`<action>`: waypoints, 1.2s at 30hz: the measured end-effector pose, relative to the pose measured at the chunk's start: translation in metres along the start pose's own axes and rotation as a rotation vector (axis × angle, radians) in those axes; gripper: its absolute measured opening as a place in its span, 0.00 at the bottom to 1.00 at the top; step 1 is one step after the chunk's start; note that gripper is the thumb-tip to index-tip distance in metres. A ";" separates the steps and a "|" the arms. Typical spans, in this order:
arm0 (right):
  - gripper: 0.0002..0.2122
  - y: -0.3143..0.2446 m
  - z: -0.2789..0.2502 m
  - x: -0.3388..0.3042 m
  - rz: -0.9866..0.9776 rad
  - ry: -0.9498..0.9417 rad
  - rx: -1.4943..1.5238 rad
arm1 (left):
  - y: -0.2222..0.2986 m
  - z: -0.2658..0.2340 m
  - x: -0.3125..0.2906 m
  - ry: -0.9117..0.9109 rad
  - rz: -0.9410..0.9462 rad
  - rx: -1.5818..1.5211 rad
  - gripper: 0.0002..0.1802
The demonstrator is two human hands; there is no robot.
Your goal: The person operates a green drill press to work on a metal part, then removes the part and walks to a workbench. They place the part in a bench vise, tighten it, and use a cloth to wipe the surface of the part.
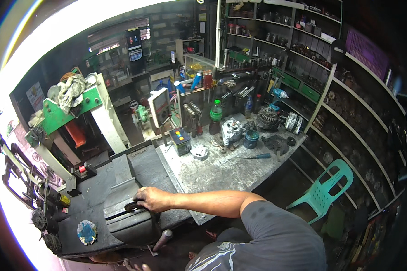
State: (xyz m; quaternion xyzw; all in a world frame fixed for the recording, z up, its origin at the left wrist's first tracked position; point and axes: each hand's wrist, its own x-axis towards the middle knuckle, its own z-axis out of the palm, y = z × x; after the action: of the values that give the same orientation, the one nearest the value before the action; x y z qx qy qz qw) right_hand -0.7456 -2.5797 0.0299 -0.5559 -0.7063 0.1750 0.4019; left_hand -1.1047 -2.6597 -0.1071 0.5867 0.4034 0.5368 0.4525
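Note:
My right hand (154, 199) reaches in from the right and rests on top of a large dark bench vise (133, 228). Its fingers are closed round a small black ring-shaped part (131, 206) at the jaws; whether the jaws grip that part I cannot tell. Below the vise, a thick metal bar end (163, 240) sticks out toward me. At the lower edge only some fingers of my left hand (138, 265) show, apart and with nothing visible in them. On the bench left of the vise lies a round blue and whitish dish-like thing (87, 232).
A metal-topped table (185, 174) beyond my arm holds a battery (180, 142), alternators (233, 131), a green-capped bottle (216, 111) and a screwdriver (257, 156). A green press frame (72, 108) stands left, a green plastic chair (328, 189) right, before loaded shelves (352, 97).

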 end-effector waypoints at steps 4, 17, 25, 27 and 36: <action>0.14 0.007 0.003 0.000 0.001 -0.002 -0.001 | 0.081 0.082 0.012 -0.352 0.442 0.252 0.48; 0.17 0.042 -0.023 0.013 -0.129 -0.321 0.309 | 0.102 0.229 0.013 -1.079 -0.107 1.263 0.19; 0.22 0.156 -0.193 -0.091 -0.171 -0.206 0.426 | 0.100 0.243 -0.005 -0.771 -0.077 1.332 0.21; 0.23 0.196 -0.249 -0.123 0.085 -0.172 0.353 | 0.099 0.241 -0.002 -0.820 -0.115 1.266 0.25; 0.20 0.275 -0.368 -0.295 0.622 0.321 0.275 | 0.097 0.260 -0.014 -0.698 0.060 1.276 0.25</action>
State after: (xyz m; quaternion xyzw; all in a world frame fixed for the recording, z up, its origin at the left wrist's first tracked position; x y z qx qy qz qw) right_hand -0.2707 -2.8380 -0.0440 -0.7050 -0.4017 0.2924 0.5061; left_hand -0.8483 -2.7247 -0.0211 0.8843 0.4537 -0.0092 0.1099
